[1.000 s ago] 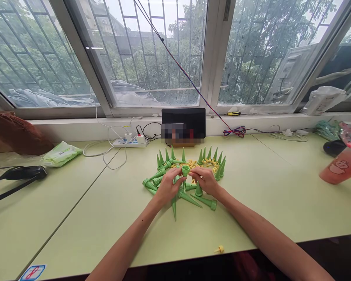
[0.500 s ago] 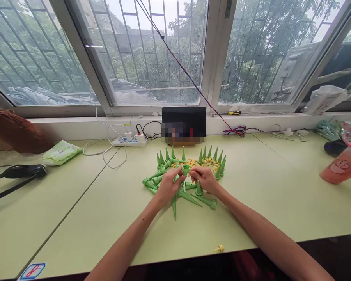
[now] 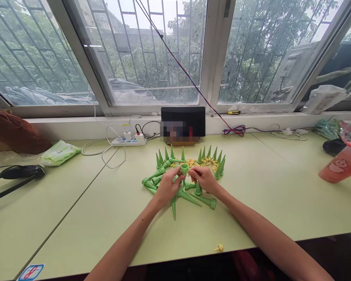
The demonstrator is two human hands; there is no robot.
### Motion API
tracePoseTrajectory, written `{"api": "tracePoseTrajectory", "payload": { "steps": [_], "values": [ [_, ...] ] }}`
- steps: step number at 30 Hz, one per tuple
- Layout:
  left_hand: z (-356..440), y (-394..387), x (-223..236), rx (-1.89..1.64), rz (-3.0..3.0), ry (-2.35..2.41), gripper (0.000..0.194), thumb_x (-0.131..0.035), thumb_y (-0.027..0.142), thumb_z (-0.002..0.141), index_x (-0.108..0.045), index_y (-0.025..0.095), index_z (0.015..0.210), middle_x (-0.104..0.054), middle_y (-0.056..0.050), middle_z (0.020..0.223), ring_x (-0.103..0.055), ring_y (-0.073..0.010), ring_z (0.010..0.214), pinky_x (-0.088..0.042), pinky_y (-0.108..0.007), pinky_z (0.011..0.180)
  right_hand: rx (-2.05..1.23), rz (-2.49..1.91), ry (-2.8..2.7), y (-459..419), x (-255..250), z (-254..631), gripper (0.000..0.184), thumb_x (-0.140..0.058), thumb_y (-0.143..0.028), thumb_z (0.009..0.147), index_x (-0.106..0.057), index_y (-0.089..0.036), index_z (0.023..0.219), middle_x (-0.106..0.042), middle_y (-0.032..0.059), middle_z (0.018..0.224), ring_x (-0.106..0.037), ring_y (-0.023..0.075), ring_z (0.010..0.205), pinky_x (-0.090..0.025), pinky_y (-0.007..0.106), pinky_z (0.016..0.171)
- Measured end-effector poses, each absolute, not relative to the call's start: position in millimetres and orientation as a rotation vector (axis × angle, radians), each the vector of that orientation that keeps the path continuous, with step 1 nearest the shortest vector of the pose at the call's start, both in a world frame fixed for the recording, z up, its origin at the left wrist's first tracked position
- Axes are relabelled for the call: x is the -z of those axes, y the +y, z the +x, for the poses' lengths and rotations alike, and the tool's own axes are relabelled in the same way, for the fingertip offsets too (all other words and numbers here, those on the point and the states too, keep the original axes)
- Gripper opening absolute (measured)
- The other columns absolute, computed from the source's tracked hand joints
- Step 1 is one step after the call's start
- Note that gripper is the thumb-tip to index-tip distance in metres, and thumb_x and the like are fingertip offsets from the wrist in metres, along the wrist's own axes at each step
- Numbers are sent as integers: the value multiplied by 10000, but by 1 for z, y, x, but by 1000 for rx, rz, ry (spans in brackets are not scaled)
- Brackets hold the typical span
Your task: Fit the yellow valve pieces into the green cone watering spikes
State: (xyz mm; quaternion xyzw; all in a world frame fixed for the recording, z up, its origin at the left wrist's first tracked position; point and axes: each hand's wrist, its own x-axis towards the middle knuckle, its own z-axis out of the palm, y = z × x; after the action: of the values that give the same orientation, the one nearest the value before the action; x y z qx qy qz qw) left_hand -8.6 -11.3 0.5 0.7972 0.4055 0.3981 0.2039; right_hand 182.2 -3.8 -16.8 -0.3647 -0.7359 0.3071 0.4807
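Note:
My left hand [image 3: 169, 185] pinches a green plastic plant-watering spike [image 3: 184, 169], its open, round end facing up and its point downward. Close by on the right, my right hand [image 3: 204, 178] has thumb and fingers pressed together beside the spike's rim; whatever is in that pinch is too small to make out. Around and under both hands lie several loose green spikes [image 3: 190, 198]. A green cone [image 3: 198, 188] stands upright just below my right hand. Behind my hands, small yellow plastic pieces [image 3: 207, 160] lie among upright green cones [image 3: 222, 166].
One yellow piece [image 3: 219, 248] lies at the table's front edge. At the back stand a dark screen [image 3: 183, 115] and a power strip [image 3: 130, 141] with cables. A pink drink cup [image 3: 336, 166] is at right; a green packet [image 3: 61, 152] and black glasses [image 3: 23, 171] are at left.
The spike in my left hand has shifted slightly left and up. My right hand stays beside it, its fingers still pinched. The view has moved very slightly.

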Motion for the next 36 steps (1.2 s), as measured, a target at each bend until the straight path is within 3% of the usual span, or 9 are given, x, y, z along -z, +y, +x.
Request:
{"api": "tracePoseTrajectory", "payload": {
  "steps": [11, 17, 23, 28, 36],
  "values": [
    [-9, -11, 2, -1130, 2196, 1120, 166, -550, 236, 915, -633, 173, 1043, -675, -38, 858, -627, -192, 825, -464, -289, 730, -751, -916, -1800, -2, 20, 183, 400, -488, -462, 980, -612, -185, 718, -580, -7, 596, -482, 110, 493, -397, 235, 511],
    [-10, -10, 0, -1123, 1962, 1110, 478, -572, 283, 906, -512, 185, 1369, -676, -41, 859, -627, -198, 816, -443, -279, 663, -749, -892, -1792, -1, 20, 183, 415, -483, -467, 979, -613, -185, 704, -601, 1, 609, -499, 115, 508, -405, 241, 529],
    [-15, -8, -12, -1121, 1501, 831, 660, -642, 404, 886, -391, 151, 1442, -677, -38, 796, -624, -185, 801, -464, -292, 744, -703, -903, -1729, 2, 24, 186, 460, -406, -479, 1006, -630, -172, 745, -616, 17, 649, -520, 120, 523, -411, 247, 527],
    [-19, -7, -12, -1036, 1277, 725, 674, -677, 413, 870, -393, 188, 1439, -693, -61, 921, -630, -195, 928, -471, -278, 793, -637, -913, -1741, 3, 26, 186, 455, -408, -461, 1008, -625, -171, 733, -597, 9, 628, -524, 121, 526, -418, 250, 544],
    [-21, -6, -10, -1002, 1254, 692, 664, -657, 373, 897, -359, 230, 1472, -679, -46, 923, -618, -158, 865, -472, -262, 774, -625, -910, -1723, 3, 24, 186, 442, -404, -449, 1009, -622, -175, 739, -593, 9, 614, -534, 128, 516, -429, 257, 546]
  ]
}}
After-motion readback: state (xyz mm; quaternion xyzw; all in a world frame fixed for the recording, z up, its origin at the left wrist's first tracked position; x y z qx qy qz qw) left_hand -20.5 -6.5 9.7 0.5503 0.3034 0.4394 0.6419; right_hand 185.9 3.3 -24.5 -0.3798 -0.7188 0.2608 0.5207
